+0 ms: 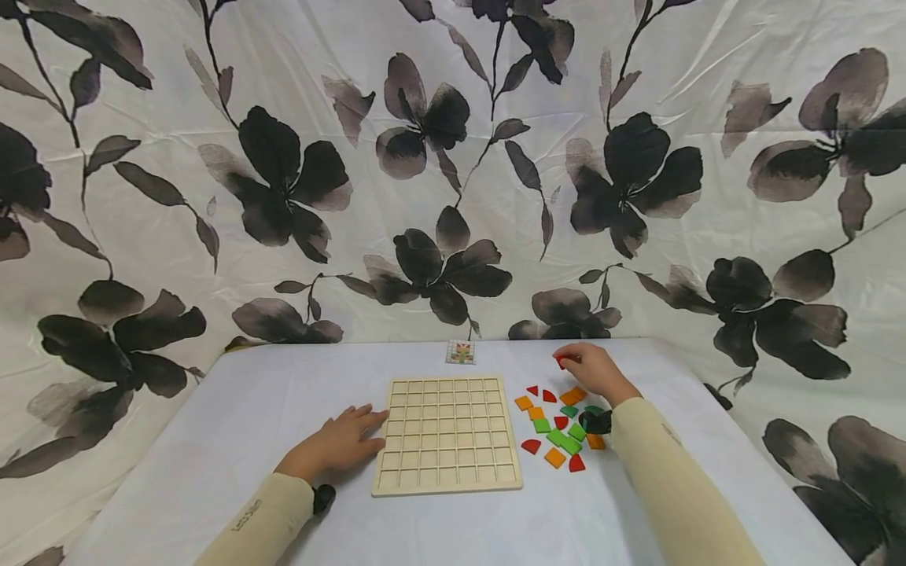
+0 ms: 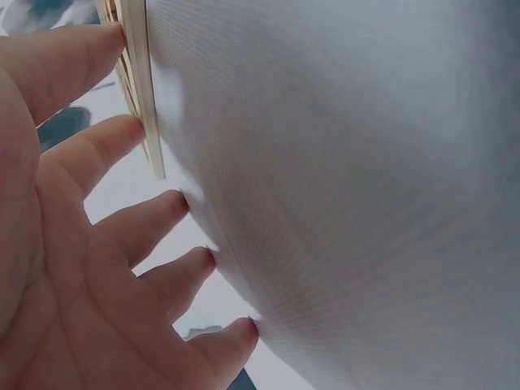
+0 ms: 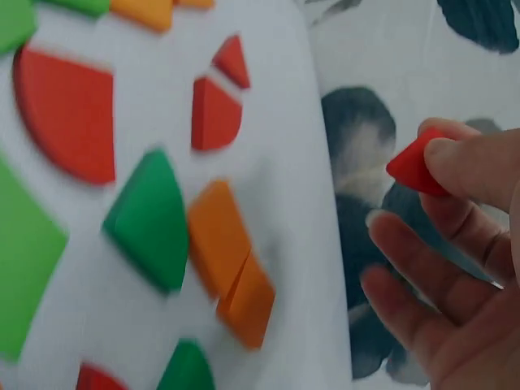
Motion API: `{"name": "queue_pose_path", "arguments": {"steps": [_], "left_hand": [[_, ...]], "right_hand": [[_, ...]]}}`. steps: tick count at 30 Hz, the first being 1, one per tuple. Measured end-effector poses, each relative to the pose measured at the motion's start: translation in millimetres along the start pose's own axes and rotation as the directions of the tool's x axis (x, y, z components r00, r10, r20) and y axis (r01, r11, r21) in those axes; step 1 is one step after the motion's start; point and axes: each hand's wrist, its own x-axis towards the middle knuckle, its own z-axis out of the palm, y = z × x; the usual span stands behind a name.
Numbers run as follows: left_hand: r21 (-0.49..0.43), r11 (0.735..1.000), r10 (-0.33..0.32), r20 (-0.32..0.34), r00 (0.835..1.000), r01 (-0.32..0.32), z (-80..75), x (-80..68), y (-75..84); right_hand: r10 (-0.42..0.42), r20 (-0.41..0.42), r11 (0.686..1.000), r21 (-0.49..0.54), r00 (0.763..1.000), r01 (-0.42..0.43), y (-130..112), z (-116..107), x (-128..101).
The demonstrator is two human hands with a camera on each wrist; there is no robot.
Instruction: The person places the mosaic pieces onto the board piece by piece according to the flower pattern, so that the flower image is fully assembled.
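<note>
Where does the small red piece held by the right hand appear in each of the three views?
Head view: the red piece is right of centre, pinched in the right hand beyond the loose tiles.
Left wrist view: not in it; only the left hand against the wooden board shows.
Right wrist view: the piece sits at the right, at the fingertips.
Shared landmark: the white table cover.

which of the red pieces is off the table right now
The red piece pinched in the right hand; the other red ones lie flat on the table.
</note>
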Motion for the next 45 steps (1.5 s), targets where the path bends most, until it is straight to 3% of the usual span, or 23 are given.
{"name": "queue_pose_path", "arguments": {"steps": [12,24,37,45], "left_hand": [[0.008,1.000,-0.019,0.009,1.000,0.019,-3.9,0.2,1.8],[0.005,1.000,-0.030,0.026,0.999,0.030,-8.2,-1.8,3.6],[0.002,0.999,-0.032,0.043,0.999,0.032,-7.5,-0.3,1.1],[0.004,1.000,-0.029,0.050,0.998,0.029,-5.0,2.4,-1.3]], "right_hand": [[0.028,0.034,0.966,0.255,0.999,-0.036,-43.4,20.2,10.5],[0.030,0.045,0.975,0.220,0.999,-0.039,-75.0,59.4,20.7],[-0.084,0.031,0.970,0.234,0.996,0.074,-102.9,95.9,21.1],[-0.179,0.035,0.974,0.150,0.983,0.172,-120.9,114.5,23.3]]}}
